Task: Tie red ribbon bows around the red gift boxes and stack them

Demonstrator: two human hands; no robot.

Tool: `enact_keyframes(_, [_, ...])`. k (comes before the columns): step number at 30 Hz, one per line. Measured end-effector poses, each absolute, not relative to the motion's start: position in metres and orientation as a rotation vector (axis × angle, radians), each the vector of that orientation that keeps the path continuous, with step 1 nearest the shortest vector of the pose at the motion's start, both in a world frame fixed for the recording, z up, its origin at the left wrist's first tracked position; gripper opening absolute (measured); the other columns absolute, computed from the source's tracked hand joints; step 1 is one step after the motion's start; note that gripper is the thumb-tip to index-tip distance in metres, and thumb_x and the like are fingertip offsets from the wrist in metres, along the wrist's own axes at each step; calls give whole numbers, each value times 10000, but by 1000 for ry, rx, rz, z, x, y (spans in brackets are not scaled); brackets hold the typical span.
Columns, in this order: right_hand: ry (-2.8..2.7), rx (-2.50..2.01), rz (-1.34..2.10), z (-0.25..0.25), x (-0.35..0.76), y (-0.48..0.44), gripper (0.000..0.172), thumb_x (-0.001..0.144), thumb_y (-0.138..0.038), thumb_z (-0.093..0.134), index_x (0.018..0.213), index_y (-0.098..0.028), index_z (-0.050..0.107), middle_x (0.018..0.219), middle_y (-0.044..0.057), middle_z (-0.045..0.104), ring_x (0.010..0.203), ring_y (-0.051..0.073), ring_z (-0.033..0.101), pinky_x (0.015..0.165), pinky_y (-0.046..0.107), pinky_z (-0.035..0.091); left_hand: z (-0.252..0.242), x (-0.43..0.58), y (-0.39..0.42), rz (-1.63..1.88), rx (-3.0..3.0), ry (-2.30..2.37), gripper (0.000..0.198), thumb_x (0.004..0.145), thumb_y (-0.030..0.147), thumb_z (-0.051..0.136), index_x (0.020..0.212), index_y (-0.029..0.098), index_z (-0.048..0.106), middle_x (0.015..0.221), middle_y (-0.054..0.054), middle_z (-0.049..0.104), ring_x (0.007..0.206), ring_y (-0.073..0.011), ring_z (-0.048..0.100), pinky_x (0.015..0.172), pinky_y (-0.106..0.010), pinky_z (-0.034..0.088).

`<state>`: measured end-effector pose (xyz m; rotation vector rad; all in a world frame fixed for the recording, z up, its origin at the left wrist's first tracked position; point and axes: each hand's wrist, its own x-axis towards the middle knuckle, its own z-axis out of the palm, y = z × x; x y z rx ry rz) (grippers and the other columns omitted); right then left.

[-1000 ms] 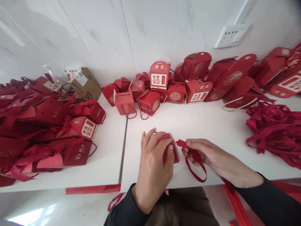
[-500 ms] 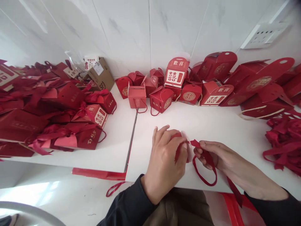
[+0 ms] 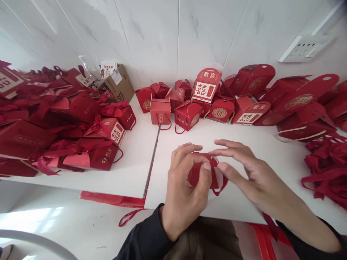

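Behind everything, a pale tiled wall [image 3: 154,36] is rising, and in front of it a white table [image 3: 165,159] is stretching, with a dark seam running across it. On the left side, a big pile of red boxes [image 3: 74,104] is covering the table, many of them wearing ribbon bows. Along the wall, a row of red boxes [image 3: 219,112] is standing close together, some showing gold or white labels and some having cord handles. At the right edge, a heap of dark red ribbons [image 3: 325,169] is lying loosely. A brown carton [image 3: 119,85] is leaning near the wall, beside the big pile. Near the front edge, I am seeing the person's two hands over the table. The right hand [image 3: 251,169] is hanging with its fingers spread apart, its thumb pointing to the upper edge of a small red box [image 3: 214,178]. The left hand [image 3: 187,180] is gripping this box, its thumb and first finger meeting at the top; whether they are also pinching something thin, I cannot tell. The small red box is resting between the hands, and a narrow ribbon [image 3: 223,186] is curving at its right side, below the right thumb.
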<state>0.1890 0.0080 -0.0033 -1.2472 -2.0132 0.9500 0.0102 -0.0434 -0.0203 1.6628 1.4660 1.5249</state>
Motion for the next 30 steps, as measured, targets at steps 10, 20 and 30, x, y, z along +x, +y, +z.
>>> enact_keyframes(10, [-2166,-1235,884,-5,151,17,205,943,-357,550,868,-265,716,1303,110,648,1307,317,547,1085,562,474,-48,-10,-69,1329,1504,1726,393,961,222,584,1337,272,482,1070,-44,583,999,-200,594,905,-375,518])
enact_keyframes(20, [-2309,-1211,840,-11,139,18,229,949,-348,523,844,-252,702,1346,133,617,1349,338,515,1109,604,450,-51,-14,-70,1410,1221,1546,337,998,289,568,1323,261,482,1059,-30,603,979,-176,616,929,-364,502])
enact_keyframes(30, [-2348,-1175,815,-13,138,20,208,947,-315,525,825,-249,680,1303,132,638,1310,324,548,1095,588,466,-49,-13,-71,1412,1227,1551,314,1005,299,560,1310,264,492,1054,-23,612,981,-168,614,921,-342,502])
